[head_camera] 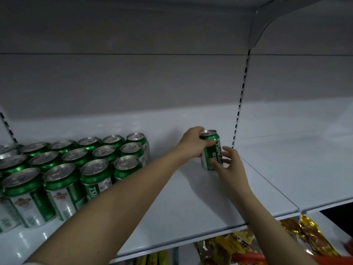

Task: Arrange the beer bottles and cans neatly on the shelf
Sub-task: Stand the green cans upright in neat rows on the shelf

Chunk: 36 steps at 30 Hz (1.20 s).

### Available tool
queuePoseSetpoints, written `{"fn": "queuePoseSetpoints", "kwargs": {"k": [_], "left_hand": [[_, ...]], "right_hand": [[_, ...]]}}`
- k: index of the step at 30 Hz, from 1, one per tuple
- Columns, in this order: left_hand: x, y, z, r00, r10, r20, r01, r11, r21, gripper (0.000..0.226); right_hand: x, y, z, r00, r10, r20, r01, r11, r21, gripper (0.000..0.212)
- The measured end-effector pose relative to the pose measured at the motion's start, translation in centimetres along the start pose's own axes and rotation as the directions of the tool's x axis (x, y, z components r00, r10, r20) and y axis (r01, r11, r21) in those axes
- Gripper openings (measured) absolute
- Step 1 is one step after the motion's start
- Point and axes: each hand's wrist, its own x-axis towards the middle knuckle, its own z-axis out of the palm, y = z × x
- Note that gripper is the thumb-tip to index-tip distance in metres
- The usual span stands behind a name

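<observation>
One green and white beer can (212, 150) stands upright on the white shelf (191, 203), near the back by the slotted upright. My left hand (194, 142) grips the can around its top rim and upper side. My right hand (230, 163) touches its lower front, thumb on the can and fingers spread loosely beside it. Several matching green cans (76, 169) stand upright in tidy rows at the left of the shelf, apart from the held can.
A slotted metal upright (240, 100) runs down the back wall just right of the can. An adjoining shelf board (305, 169) continues to the right. Yellow and gold snack packets (248, 243) lie on the shelf below. An upper shelf bracket (263, 20) hangs overhead.
</observation>
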Motion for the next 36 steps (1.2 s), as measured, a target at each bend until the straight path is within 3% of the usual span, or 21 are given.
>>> {"fn": "queuePoseSetpoints", "kwargs": {"k": [5,8,10,14,21,27,36], "left_hand": [[-0.5,1.1,-3.8,0.998,-0.019,0.062,0.023,0.998,-0.064,0.062],[-1.3,1.9,-6.3,0.990,0.062,0.123,-0.072,0.995,0.074,0.056],[-1.8,2.2,-7.8,0.981,0.103,0.164,-0.137,0.968,0.209,0.036],[-2.5,1.8,-10.4,0.981,0.092,0.169,-0.164,0.860,0.483,0.045],[-0.9,-0.5,-12.9,0.989,0.066,0.133,-0.141,0.710,0.690,0.044],[0.6,-3.2,-13.4,0.992,-0.004,0.128,-0.093,0.665,0.741,0.042],[1.6,-5.0,-14.2,0.988,0.007,0.157,-0.124,0.649,0.750,0.047]], "right_hand": [[-0.5,-2.3,0.8,0.996,-0.055,0.065,0.049,0.994,0.096,0.053],[-0.9,-3.6,1.9,0.993,-0.084,0.088,0.073,0.990,0.121,0.051],[-1.2,-4.2,3.0,0.990,-0.082,0.119,0.067,0.990,0.124,0.054],[-1.4,-4.7,5.5,0.980,-0.080,0.180,0.067,0.995,0.078,0.060],[0.1,-5.1,10.6,0.969,-0.042,0.245,0.056,0.997,-0.049,0.058],[1.1,-3.9,13.2,0.957,0.014,0.290,0.019,0.994,-0.111,0.060],[1.4,-3.8,15.2,0.950,0.018,0.313,0.048,0.978,-0.202,0.058]]}}
